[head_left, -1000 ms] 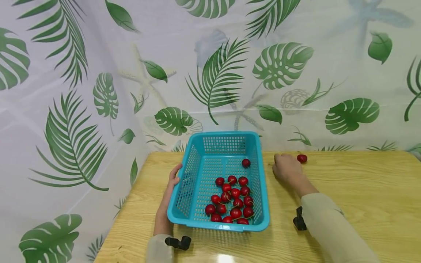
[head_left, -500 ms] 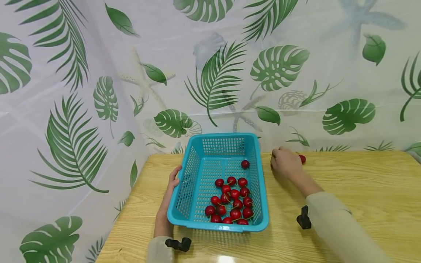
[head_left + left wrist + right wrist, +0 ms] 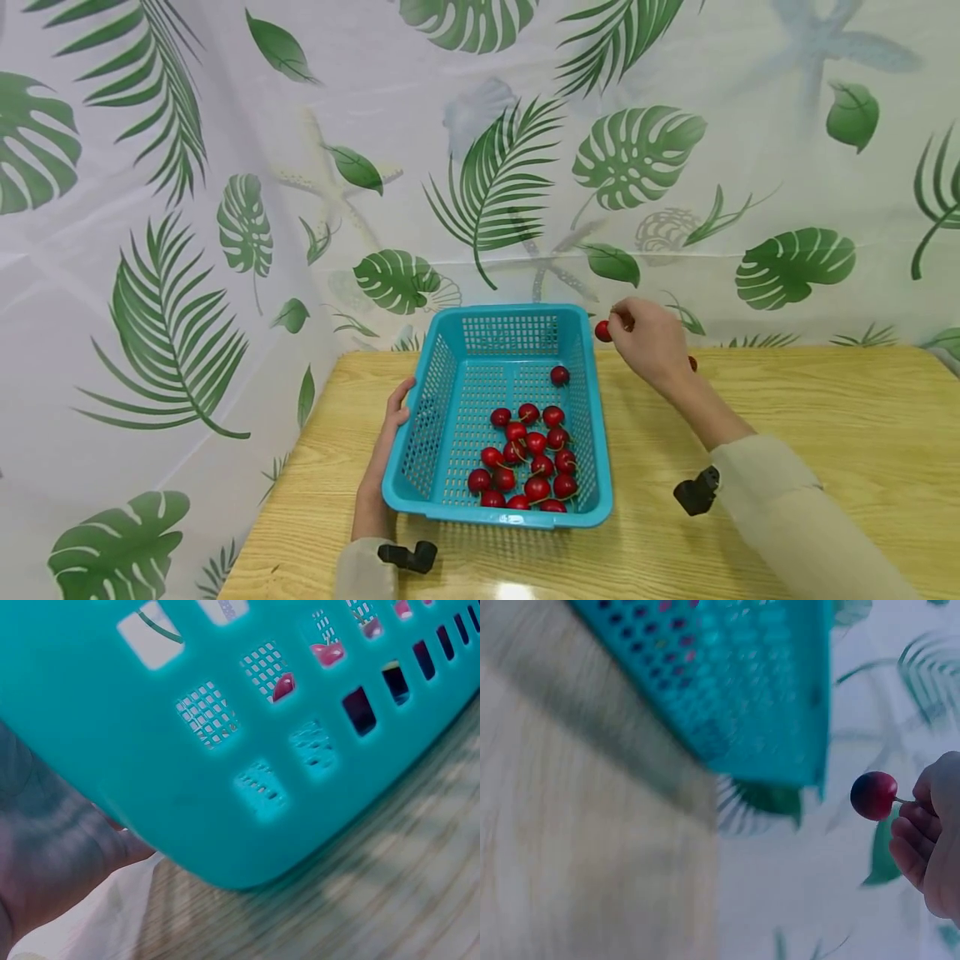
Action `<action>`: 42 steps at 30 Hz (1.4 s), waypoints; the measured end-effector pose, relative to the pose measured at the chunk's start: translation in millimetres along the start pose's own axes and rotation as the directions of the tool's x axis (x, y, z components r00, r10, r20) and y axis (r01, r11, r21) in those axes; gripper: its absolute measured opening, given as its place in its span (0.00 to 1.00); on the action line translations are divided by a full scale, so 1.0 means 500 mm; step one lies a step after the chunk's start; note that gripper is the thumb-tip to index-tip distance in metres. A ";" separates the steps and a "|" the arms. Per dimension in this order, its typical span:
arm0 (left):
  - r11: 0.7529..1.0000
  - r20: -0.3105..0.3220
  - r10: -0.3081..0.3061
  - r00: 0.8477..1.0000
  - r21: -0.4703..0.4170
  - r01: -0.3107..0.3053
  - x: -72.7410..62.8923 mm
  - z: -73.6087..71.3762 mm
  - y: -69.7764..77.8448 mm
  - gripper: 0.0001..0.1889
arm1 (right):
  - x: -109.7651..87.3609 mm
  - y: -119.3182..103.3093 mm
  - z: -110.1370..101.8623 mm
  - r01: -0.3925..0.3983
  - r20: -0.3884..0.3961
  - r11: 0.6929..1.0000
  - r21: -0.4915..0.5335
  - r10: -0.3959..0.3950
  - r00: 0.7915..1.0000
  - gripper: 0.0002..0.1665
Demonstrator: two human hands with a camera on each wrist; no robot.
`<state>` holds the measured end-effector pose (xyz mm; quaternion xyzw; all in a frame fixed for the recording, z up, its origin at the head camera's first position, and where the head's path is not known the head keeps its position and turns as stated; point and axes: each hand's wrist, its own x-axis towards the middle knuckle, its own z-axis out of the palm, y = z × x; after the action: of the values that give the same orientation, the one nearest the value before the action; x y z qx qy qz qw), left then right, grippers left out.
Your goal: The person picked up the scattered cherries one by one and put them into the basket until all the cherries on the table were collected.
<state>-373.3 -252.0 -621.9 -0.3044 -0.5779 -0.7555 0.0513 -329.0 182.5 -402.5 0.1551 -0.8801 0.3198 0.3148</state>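
In the head view my right hand [image 3: 651, 343] is raised just right of the blue plastic basket's [image 3: 599, 442] back corner. It pinches a red cherry [image 3: 602, 331] by the stem; in the right wrist view the cherry [image 3: 874, 796] hangs out past the fingertips. My left hand [image 3: 385, 442] lies along the basket's left outer side, fingers touching it just below the rim. From the left wrist, that hand [image 3: 64, 847] shows with its palm side toward the basket wall [image 3: 187, 817]. Several red cherries [image 3: 536, 442] lie in the basket's front right part, and a lone cherry [image 3: 559, 376] sits farther back.
Another cherry [image 3: 693, 363] lies on the wooden table [image 3: 810, 450] near its back edge, partly hidden by my right wrist. A leaf-patterned sheet [image 3: 510, 167] hangs behind the table and along its left side.
My right hand has risen from the back of the table with a cherry held by its stem. The left hand and the basket have stayed in place.
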 end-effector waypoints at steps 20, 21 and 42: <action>0.994 -0.014 -0.087 0.996 -0.062 0.086 -0.010 0.053 0.075 0.32 | -0.111 -0.234 0.068 0.146 0.547 0.968 0.205 -0.237 0.803 0.16; 0.994 -0.023 -0.101 0.995 -0.054 0.099 -0.007 0.055 0.072 0.34 | -0.117 -0.235 0.073 0.163 0.567 0.966 0.200 -0.250 0.785 0.19; 0.993 0.002 -0.103 0.995 -0.060 0.103 -0.007 0.041 0.047 0.30 | -0.159 -0.212 0.103 0.379 0.666 0.921 0.089 -0.338 0.665 0.15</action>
<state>-352.0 -242.4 -601.0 -0.2754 -0.5698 -0.7743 0.0033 -242.3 74.7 -435.9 0.4202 -0.8943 0.1492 0.0386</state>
